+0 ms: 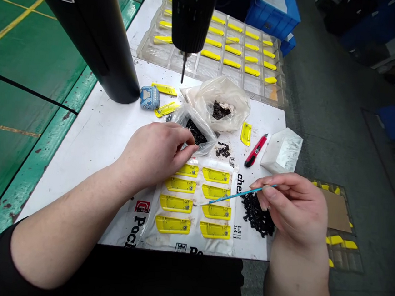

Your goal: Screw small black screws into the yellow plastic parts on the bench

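Left hand (156,154) half closed, fingers (187,148) curled down against the mouth of a clear plastic bag (199,130) holding small black parts, no telling whether anything is pinched. Right hand (291,210) closed on a thin blue paintbrush (238,195), pen-style, tip low and just beside eight yellow plastic parts (175,204) in two columns of four. Yellow parts lying on a white printed sheet (210,245), right column nearest the brush tip. Under the right hand, a loose heap of black small parts (257,214) directly on the white surface (82,130). Second, cloudier plastic bag (218,101) with more black pieces, touching the first bag. Small scattered black bits (223,151) between bags and sheet. Red utility knife (256,150) and white block (281,151) near the right edge of the surface. Loose yellow parts (245,133) beside the bags, two more (164,89) by a small blue-and-white object (150,97), kind unclear. Clear tray (211,53) of yellow strips at the far end. Black electric screwdriver (190,15) hanging above, bit pointing down, beside a thick black column (100,35). Blue crates (273,12) past the far end, green floor (29,62) to the left
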`<state>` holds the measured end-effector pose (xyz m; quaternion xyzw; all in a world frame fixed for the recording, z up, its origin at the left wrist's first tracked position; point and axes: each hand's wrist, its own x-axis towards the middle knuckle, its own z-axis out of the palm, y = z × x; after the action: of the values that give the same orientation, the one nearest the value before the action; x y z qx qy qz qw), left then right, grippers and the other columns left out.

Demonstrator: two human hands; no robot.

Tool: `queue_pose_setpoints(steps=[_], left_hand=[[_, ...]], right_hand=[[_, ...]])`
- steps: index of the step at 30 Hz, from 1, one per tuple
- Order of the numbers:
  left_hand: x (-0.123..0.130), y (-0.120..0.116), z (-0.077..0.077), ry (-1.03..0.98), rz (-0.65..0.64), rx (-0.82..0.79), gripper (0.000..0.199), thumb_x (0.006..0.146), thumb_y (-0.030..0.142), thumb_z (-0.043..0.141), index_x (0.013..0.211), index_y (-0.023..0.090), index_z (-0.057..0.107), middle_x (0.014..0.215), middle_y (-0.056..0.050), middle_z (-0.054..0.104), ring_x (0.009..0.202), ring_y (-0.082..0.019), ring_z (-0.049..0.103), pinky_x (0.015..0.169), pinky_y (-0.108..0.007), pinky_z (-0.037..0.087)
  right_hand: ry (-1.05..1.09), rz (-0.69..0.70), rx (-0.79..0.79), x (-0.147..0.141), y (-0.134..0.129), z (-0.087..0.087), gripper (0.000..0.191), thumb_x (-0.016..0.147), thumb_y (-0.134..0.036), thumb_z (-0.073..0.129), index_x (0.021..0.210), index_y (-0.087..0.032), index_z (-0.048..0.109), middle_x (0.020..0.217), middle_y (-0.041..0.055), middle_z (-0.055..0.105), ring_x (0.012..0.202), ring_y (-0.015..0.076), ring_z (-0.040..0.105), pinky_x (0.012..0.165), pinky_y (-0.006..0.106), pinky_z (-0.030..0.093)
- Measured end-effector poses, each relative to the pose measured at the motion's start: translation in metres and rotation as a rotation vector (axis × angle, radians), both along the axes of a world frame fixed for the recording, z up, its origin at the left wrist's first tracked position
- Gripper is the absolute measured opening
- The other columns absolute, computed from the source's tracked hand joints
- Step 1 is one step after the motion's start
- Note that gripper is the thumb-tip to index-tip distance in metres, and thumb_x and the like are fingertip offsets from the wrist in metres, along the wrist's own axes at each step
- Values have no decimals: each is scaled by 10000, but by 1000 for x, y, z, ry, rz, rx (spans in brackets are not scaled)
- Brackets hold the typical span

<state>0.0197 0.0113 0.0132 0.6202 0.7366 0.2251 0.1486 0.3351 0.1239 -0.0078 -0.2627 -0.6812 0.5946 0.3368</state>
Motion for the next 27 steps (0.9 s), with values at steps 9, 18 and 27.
queue_pose_setpoints(steps=[9, 18, 27], left_hand=[[1, 0, 0, 5, -1, -8, 258, 1034, 413, 621, 1070, 262, 827, 1048, -26, 809, 888, -217, 710, 767, -364, 478], [2, 1, 0, 7, -14, -3, 261, 1036, 404, 622, 1068, 244, 826, 1067, -38, 815, 914, -229, 727, 795, -374, 495], [2, 0, 0, 26, -26, 20, 254, 1036, 399, 617, 1049, 243, 817, 1044, -45, 817, 894, -224, 719, 766, -365, 476]], right_hand=[[-59, 71, 32, 2, -2, 1, 139, 1037, -189, 821, 1161, -252, 812, 1040, 84, 813, 601, 133, 629, 535, 261, 546], [-96, 58, 27, 0, -4, 1, 124, 1025, -198, 836, 1133, -258, 819, 1029, 78, 815, 598, 135, 632, 545, 263, 553], [-109, 21, 33, -2, -5, 1, 136, 1008, -188, 851, 1125, -253, 824, 1022, 79, 814, 620, 133, 642, 554, 248, 572]])
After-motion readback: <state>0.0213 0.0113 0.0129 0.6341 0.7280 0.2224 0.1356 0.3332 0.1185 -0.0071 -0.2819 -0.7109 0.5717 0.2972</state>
